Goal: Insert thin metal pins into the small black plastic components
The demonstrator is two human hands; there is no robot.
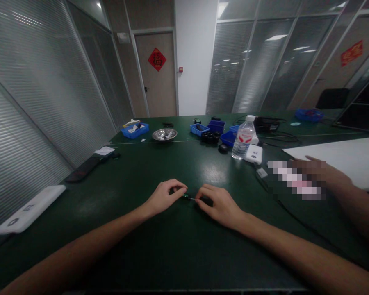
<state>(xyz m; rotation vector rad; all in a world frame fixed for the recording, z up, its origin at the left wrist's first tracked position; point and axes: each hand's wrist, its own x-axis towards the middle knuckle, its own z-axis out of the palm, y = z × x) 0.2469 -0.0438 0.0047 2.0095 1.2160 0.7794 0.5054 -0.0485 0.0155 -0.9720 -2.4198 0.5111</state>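
Observation:
Both my hands rest on the dark green table near its middle. My left hand is closed in a pinch on a tiny dark part that lies between the two hands. My right hand is pinched too, its fingertips on a thin pin-like piece that points at the small part. The two hands are only a few centimetres apart. What the small part is I cannot make out.
Another person's forearm and hand lie at the right by a white sheet. A water bottle, blue bins, a metal bowl and black parts stand farther back. A white flat device and a dark phone lie at left.

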